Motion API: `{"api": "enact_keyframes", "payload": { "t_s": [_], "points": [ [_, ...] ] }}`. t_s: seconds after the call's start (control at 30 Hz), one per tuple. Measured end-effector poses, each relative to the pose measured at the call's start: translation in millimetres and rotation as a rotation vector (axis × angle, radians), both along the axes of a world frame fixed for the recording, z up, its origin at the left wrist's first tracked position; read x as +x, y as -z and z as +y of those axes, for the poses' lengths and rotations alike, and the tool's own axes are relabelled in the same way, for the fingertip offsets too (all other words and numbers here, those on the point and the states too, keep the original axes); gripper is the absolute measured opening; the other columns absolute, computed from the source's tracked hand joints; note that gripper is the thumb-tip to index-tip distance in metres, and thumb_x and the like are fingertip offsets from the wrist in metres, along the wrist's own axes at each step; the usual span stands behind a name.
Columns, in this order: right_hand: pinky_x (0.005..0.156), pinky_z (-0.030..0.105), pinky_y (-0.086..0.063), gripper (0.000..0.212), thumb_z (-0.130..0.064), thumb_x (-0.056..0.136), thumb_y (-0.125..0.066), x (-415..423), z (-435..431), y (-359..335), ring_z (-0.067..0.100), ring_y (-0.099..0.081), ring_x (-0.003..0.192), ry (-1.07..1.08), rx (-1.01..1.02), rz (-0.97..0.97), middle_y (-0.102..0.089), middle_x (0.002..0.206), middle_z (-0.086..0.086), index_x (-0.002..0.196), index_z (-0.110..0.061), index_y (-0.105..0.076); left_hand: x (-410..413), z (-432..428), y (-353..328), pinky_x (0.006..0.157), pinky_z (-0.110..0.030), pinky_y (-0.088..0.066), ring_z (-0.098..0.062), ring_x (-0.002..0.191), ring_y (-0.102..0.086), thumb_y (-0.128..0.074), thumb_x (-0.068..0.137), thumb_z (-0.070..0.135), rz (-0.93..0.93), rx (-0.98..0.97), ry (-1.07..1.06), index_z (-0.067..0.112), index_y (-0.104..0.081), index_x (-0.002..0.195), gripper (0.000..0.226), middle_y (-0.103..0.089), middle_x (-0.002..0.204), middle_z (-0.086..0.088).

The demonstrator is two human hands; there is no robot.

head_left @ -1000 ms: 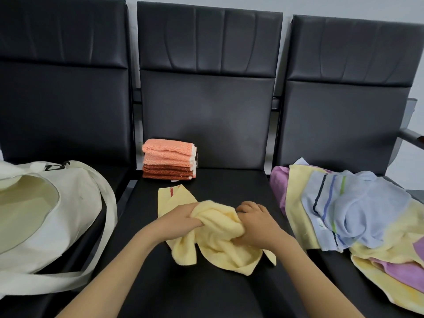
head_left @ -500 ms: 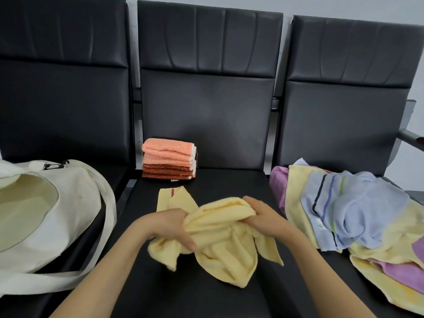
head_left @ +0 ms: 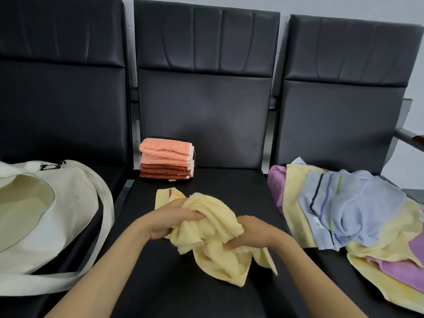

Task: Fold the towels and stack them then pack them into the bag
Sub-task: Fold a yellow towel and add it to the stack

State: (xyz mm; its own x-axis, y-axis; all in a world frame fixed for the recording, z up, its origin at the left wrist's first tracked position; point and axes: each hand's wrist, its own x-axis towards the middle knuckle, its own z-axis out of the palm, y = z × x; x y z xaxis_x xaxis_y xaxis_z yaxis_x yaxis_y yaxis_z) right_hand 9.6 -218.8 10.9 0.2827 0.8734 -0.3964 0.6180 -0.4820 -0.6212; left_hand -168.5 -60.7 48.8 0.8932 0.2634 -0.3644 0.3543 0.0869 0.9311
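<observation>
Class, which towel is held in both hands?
The crumpled pale yellow towel on the middle seat, gripped by left hand and right hand; the others lie stacked or heaped.

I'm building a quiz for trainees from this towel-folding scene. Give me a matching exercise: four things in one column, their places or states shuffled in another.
Things
1. canvas bag
2. folded orange stack
3. yellow towel
4. loose towel pile

Places or states
a. crumpled, held at the front of the middle chair
b. heaped on the right chair
c. lying open on the left chair
d. at the rear of the middle chair's seat

Pairs: 1-c, 2-d, 3-a, 4-b
</observation>
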Motion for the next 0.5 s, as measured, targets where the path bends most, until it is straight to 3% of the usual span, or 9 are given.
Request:
{"api": "enact_keyframes", "payload": {
  "t_s": [0.07,0.17,0.27,0.3,0.4,0.5],
  "points": [
    [0.089,0.027,-0.049,0.028,-0.023,0.083,-0.069,5,-1,-6,0.009,-0.061,0.104,0.083,0.131,0.161,-0.065,0.112,-0.009,0.110,-0.028,-0.063,-2,6,-1,0.088,-0.030,-0.054,-0.014,0.105,-0.067,-0.062,0.090,0.017,-0.017,-0.008,-0.047,0.021,-0.061,0.118,0.029,-0.070,0.113,0.001],
    [0.080,0.024,-0.051,0.026,-0.017,0.088,-0.063,14,-8,-16,0.009,-0.065,0.099,0.252,0.342,0.357,-0.070,0.107,-0.009,0.110,-0.029,-0.066,-5,12,3,0.095,-0.029,-0.051,-0.008,0.102,-0.066,-0.071,0.084,0.024,0.041,0.201,0.043,0.031,-0.059,0.115,0.034,-0.070,0.109,0.009],
    [0.071,0.025,-0.050,0.009,-0.024,0.089,-0.064,21,-12,-18,0.011,-0.063,0.085,0.320,0.439,0.232,-0.065,0.091,-0.007,0.096,-0.019,-0.063,-3,13,11,0.100,-0.030,-0.047,-0.005,0.104,-0.061,-0.080,0.076,0.028,0.230,0.377,0.211,0.033,-0.057,0.113,0.044,-0.066,0.111,0.012],
    [0.068,0.024,-0.049,0.011,-0.026,0.088,-0.066,23,-12,-19,0.010,-0.061,0.081,0.322,0.444,0.176,-0.062,0.087,-0.007,0.091,-0.017,-0.060,-1,13,14,0.101,-0.032,-0.047,-0.007,0.107,-0.061,-0.081,0.074,0.031,0.287,0.430,0.263,0.030,-0.059,0.116,0.047,-0.066,0.113,0.011],
    [0.065,0.020,-0.048,0.032,-0.033,0.076,-0.079,26,-15,-22,0.006,-0.060,0.084,0.265,0.386,0.028,-0.061,0.091,-0.011,0.096,-0.022,-0.056,7,11,23,0.097,-0.032,-0.049,-0.013,0.107,-0.059,-0.079,0.073,0.037,0.462,0.675,0.342,0.020,-0.060,0.119,0.052,-0.064,0.115,0.005],
    [0.080,0.028,-0.051,0.055,-0.042,0.065,-0.082,21,-14,-20,0.006,-0.057,0.098,0.090,0.145,-0.216,-0.062,0.105,-0.015,0.111,-0.031,-0.055,7,8,25,0.084,-0.026,-0.050,-0.016,0.103,-0.059,-0.073,0.077,0.033,0.514,0.762,0.285,0.018,-0.058,0.111,0.041,-0.062,0.111,0.001]
  ]
}}
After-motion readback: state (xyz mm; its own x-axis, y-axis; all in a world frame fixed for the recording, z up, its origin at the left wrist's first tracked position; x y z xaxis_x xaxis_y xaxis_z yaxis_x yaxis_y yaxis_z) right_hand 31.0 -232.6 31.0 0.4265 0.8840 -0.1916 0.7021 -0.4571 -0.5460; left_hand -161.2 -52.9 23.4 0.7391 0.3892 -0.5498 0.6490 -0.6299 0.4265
